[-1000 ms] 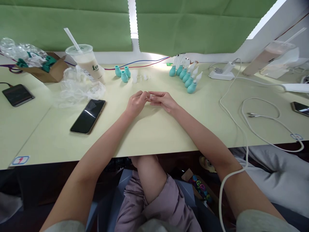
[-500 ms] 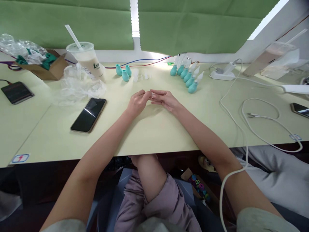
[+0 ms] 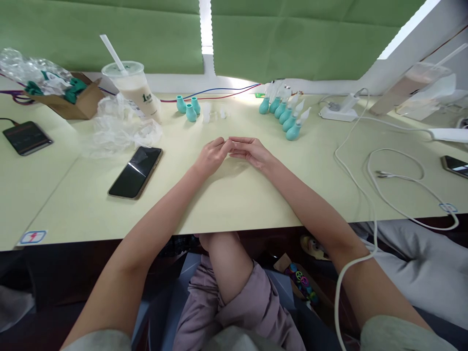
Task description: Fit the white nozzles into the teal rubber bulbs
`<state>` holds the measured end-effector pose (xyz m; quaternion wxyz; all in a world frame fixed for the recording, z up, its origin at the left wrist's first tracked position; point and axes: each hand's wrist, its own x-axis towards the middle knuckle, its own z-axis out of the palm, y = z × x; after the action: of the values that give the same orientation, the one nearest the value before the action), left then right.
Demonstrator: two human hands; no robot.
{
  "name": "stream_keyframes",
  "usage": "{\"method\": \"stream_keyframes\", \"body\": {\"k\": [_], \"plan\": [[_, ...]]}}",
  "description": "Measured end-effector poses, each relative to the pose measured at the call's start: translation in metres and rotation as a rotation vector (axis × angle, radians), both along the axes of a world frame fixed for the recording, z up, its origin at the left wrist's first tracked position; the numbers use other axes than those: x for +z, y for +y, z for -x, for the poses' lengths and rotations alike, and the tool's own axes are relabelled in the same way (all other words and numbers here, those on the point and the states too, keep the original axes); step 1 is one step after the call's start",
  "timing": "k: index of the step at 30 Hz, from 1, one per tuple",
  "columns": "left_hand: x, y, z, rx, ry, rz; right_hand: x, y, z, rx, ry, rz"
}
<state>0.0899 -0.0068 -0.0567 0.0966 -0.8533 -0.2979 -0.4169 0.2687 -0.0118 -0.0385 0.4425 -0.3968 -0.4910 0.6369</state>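
My left hand point(image 3: 214, 156) is closed, its fingertips meeting those of my right hand point(image 3: 252, 151) above the table. The right thumb and fingers are pinched together with the fingers fairly straight. Whatever lies between the fingertips is small and hidden by them. Behind the hands stand three teal rubber bulbs point(image 3: 191, 113) with open necks. Beside them lie small translucent white pieces point(image 3: 206, 113). To the right, several teal bulbs fitted with pointed clear nozzles point(image 3: 293, 130) form an angled row.
A phone point(image 3: 135, 173) lies left of my forearm, near a crumpled plastic bag point(image 3: 117, 129) and a drink cup point(image 3: 137, 92). A cardboard box point(image 3: 82, 102) sits at back left. A white cable point(image 3: 356, 183) runs from a power strip point(image 3: 338, 114) across my right arm.
Both hands keep almost the same place. My left fingers have shifted slightly over the fingertips of the right, and a whitish bit visible between them before is now covered.
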Motion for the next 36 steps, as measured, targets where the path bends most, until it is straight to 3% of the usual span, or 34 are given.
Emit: {"method": "stream_keyframes", "body": {"k": [11,22,27,36], "plan": [[-0.005,0.01,0.003,0.021,-0.09,-0.064,0.001,-0.001,0.008,-0.019,0.032,-0.045],[0.003,0.01,-0.002,0.165,-0.401,0.007,-0.008,0.015,-0.003,-0.152,-0.033,-0.241],[0.006,0.008,-0.002,0.174,-0.436,-0.01,-0.006,0.012,0.001,-0.115,-0.099,-0.358],[0.005,0.007,-0.001,0.137,-0.422,0.023,-0.004,0.007,0.006,-0.047,-0.107,-0.315]]}}
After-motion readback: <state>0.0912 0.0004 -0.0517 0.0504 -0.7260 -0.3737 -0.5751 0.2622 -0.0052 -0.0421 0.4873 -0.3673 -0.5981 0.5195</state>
